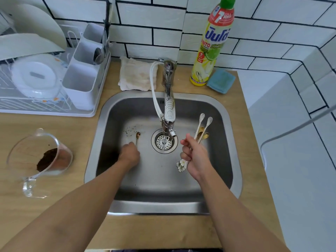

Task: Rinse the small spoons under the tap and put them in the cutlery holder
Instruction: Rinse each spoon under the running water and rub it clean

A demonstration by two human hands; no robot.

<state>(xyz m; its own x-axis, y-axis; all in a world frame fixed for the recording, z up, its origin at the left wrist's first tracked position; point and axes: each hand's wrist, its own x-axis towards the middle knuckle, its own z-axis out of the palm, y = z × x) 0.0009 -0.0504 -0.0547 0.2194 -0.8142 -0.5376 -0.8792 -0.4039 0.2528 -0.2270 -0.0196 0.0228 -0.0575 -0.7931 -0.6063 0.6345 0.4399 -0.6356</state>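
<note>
My right hand (pixel 195 157) holds a bunch of small spoons (pixel 203 130), white and gold bowls pointing away, flower-shaped handle ends sticking out below the fist, over the right half of the steel sink (pixel 232 148). My left hand (pixel 129 154) is down on the sink floor, fingers closed on the handle of one small dirty spoon (pixel 137 136) with brown grounds on its bowl. The tap (pixel 169 113) reaches over the drain (pixel 164 142); no water is visible. The white cutlery holder (pixel 81 77) stands on the dish rack at the left, with some cutlery in its far compartment.
Brown specks lie on the sink floor near the dirty spoon. A glass jug (pixel 39 157) with brown grounds stands on the wooden counter at the left. Behind the sink are a folded cloth (pixel 136 75), a dish-soap bottle (pixel 212 46) and a blue sponge (pixel 221 80). The rack holds plates.
</note>
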